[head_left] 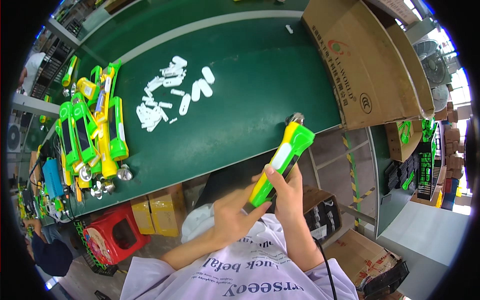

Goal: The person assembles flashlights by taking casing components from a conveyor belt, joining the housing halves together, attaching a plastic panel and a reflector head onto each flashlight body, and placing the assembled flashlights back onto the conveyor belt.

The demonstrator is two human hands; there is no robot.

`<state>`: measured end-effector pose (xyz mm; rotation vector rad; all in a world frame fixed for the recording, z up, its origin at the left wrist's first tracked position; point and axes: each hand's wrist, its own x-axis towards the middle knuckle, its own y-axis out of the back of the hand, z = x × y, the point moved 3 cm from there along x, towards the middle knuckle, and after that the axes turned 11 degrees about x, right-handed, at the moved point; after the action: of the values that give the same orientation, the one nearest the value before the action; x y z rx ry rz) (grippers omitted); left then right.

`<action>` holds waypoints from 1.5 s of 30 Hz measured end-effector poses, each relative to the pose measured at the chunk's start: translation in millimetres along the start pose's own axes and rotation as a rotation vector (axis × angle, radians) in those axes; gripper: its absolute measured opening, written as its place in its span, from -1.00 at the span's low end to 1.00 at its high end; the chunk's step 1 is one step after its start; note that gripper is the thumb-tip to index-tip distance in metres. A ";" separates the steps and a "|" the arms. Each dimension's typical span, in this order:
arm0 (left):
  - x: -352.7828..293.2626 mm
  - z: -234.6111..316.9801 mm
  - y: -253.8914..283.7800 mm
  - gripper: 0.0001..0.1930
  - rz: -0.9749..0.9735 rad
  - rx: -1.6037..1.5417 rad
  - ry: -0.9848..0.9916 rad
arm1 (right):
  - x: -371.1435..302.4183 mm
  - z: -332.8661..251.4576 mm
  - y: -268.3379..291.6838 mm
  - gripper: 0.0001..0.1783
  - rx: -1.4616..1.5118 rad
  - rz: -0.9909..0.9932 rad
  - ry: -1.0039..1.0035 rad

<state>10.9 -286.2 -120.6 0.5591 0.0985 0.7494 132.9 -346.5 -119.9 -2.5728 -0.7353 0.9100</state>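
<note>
A green-and-yellow flashlight (295, 142) is held at a slant in front of my body, just past the table's near edge. It has a white oval piece on its side, and a shiny reflector (296, 119) sticks out at its upper end. My right hand (289, 195) is closed around the body, its thumb lying along the side. Around the lower end my left hand (234, 215) is closed, with some of its fingers hidden behind the flashlight. Loose white oval covers (195, 91) and smaller white plastic pieces (149, 116) lie on the green table (240, 120).
Several similar flashlights (82, 132) are heaped at the table's left, some with reflectors dangling. A big cardboard box (365, 65) stands at the right end. Below are a red stool (120, 230) and taped cartons (167, 210). Another person (50, 255) is at the far left.
</note>
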 end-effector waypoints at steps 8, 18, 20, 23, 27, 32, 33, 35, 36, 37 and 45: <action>-5.5 1.8 -5.2 -0.48 0.084 0.133 -0.158 | 12.7 -15.2 -17.8 -0.75 0.155 -0.009 -0.034; 22.5 10.4 60.2 -0.51 0.385 0.436 -0.653 | 31.1 -41.9 -35.6 -0.59 -0.929 -0.355 0.614; 44.8 41.8 90.2 -0.39 0.401 0.650 -0.690 | 30.9 -55.6 -43.6 -0.60 -1.165 -0.379 0.591; 86.6 60.1 108.3 -0.22 0.033 0.860 -0.725 | 32.6 -55.0 -61.8 -0.58 -1.431 -0.577 0.765; 100.1 25.8 104.1 -0.37 -0.211 0.787 -0.605 | 28.4 -61.7 -77.2 -0.54 -1.601 -0.636 0.858; 87.7 12.5 96.1 -0.46 0.036 0.578 -0.611 | 15.4 -93.9 -81.5 -0.64 -1.308 -0.554 1.167; 82.6 13.3 94.0 -0.43 0.117 0.582 -0.644 | 19.8 -95.3 -74.9 -0.64 -1.315 -0.540 1.163; 73.5 12.3 85.4 -0.40 0.191 0.572 -0.681 | 33.7 -97.0 -53.9 -0.70 -0.801 -0.548 1.148; 69.2 11.1 80.3 -0.39 0.231 0.561 -0.686 | 37.3 -94.3 -46.3 -0.65 -0.586 -0.443 1.076; 64.4 9.5 75.1 -0.38 0.270 0.550 -0.691 | 40.8 -91.1 -41.9 -0.65 -0.593 -0.430 1.075; 46.2 -3.1 61.4 -0.37 0.352 0.536 -0.753 | 54.7 -86.5 -20.6 -0.25 -0.037 -0.195 0.642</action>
<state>6.1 -217.4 -86.6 1.3620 -0.5247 0.8081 218.3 -309.2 -72.8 -2.5326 -0.7787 -0.0075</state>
